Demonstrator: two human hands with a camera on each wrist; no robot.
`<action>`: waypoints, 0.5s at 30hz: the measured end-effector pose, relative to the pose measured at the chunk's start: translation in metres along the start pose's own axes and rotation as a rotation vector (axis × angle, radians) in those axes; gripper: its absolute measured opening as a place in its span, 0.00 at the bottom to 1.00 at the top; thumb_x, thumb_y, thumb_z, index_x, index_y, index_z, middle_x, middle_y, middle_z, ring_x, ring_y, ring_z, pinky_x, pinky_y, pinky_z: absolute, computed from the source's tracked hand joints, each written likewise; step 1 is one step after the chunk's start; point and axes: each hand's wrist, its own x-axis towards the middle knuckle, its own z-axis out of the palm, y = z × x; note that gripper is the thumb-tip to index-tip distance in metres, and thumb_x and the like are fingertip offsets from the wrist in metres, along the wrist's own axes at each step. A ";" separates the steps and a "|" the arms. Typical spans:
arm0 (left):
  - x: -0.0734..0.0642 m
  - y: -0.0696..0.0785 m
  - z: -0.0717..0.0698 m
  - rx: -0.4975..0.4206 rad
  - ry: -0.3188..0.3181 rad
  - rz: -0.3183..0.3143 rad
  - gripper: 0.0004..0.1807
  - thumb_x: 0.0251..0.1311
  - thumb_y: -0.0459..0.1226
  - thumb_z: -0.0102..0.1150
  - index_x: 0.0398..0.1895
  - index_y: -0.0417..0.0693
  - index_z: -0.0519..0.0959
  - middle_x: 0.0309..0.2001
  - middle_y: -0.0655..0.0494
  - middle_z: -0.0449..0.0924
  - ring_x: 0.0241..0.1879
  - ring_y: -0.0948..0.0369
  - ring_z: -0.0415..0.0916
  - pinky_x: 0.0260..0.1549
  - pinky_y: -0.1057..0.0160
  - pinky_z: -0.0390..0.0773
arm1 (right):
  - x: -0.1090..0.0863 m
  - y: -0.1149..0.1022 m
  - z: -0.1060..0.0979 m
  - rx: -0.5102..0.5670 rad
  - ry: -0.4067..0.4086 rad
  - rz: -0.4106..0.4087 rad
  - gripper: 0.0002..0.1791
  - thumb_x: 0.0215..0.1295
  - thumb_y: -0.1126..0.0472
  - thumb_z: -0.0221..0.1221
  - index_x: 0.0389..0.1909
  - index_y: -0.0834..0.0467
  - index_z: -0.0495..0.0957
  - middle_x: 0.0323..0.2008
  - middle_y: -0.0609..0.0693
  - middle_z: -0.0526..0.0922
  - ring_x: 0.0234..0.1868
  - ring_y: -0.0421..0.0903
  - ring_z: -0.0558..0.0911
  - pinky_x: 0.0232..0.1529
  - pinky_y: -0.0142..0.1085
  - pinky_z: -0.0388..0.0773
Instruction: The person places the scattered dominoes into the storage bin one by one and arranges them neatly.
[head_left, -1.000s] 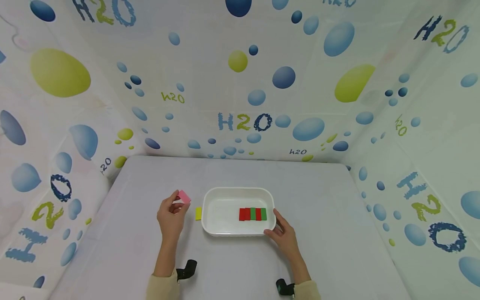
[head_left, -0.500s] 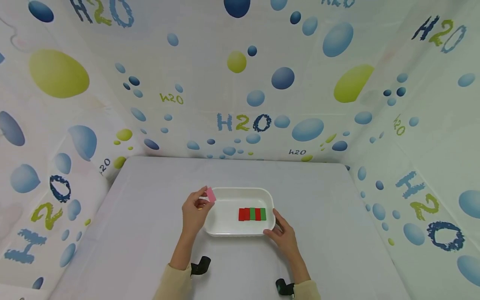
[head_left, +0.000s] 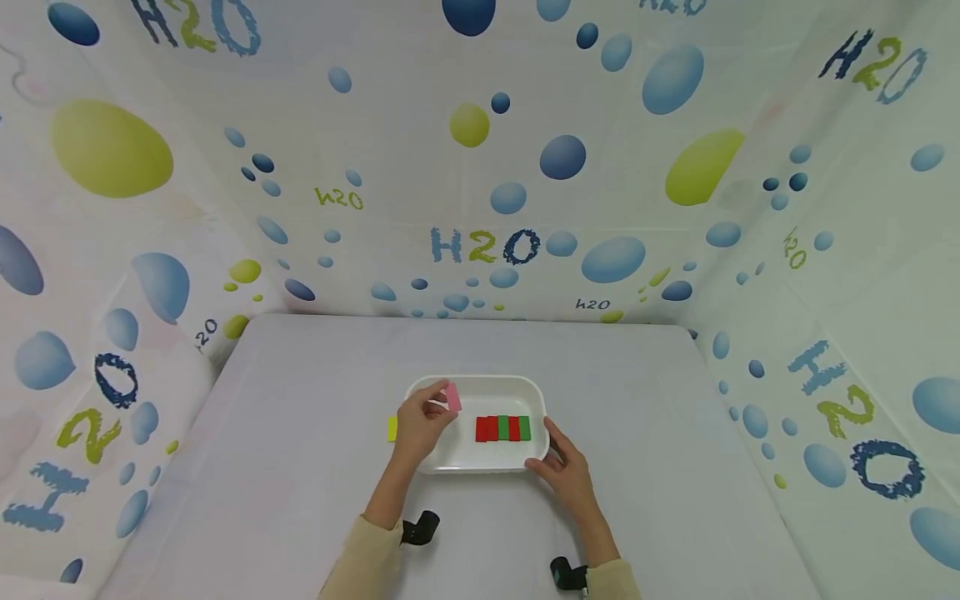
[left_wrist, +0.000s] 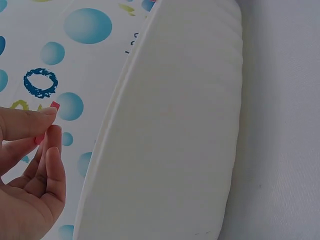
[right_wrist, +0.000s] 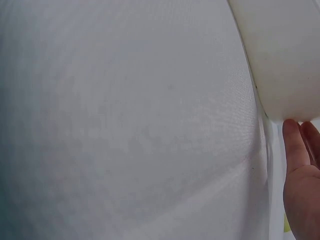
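Note:
My left hand [head_left: 420,425] pinches a small flat pink rectangle [head_left: 453,397] between thumb and fingertips, above the left half of a white oblong tray [head_left: 480,468]. In the left wrist view, only small bits of the pink piece [left_wrist: 55,105] show past the fingers, beside the tall tray wall [left_wrist: 165,120]. Inside the tray's right half lies a row of red and green rectangles [head_left: 503,428], side by side. My right hand [head_left: 570,479] holds the tray's near right corner, thumb at the front and fingers along the right end. The right wrist view shows its fingertips [right_wrist: 291,127] against the tray's wall.
A yellow rectangle [head_left: 392,428] lies on the table just left of the tray, partly behind my left hand. White cloth covers the table [head_left: 637,400]. Curtains printed with coloured spots [head_left: 562,157] stand at the back and both sides.
My left hand has carried the pink rectangle rightward, from the table left of the tray to over the tray. The right hand has stayed at its corner.

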 end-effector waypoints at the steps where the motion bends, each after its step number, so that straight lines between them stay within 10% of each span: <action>1: 0.001 -0.001 0.002 0.009 -0.010 -0.008 0.27 0.54 0.28 0.67 0.60 0.44 0.77 0.42 0.45 0.80 0.36 0.55 0.79 0.36 0.74 0.78 | 0.000 0.000 0.000 -0.001 0.000 0.000 0.45 0.53 0.69 0.70 0.72 0.64 0.61 0.71 0.64 0.62 0.67 0.65 0.68 0.57 0.42 0.74; 15: 0.004 -0.016 0.018 0.127 -0.144 -0.035 0.25 0.54 0.27 0.66 0.58 0.41 0.78 0.39 0.47 0.79 0.33 0.59 0.76 0.36 0.63 0.81 | 0.000 -0.001 0.000 -0.002 0.007 0.038 0.45 0.52 0.68 0.70 0.72 0.62 0.61 0.72 0.62 0.62 0.69 0.63 0.68 0.58 0.39 0.74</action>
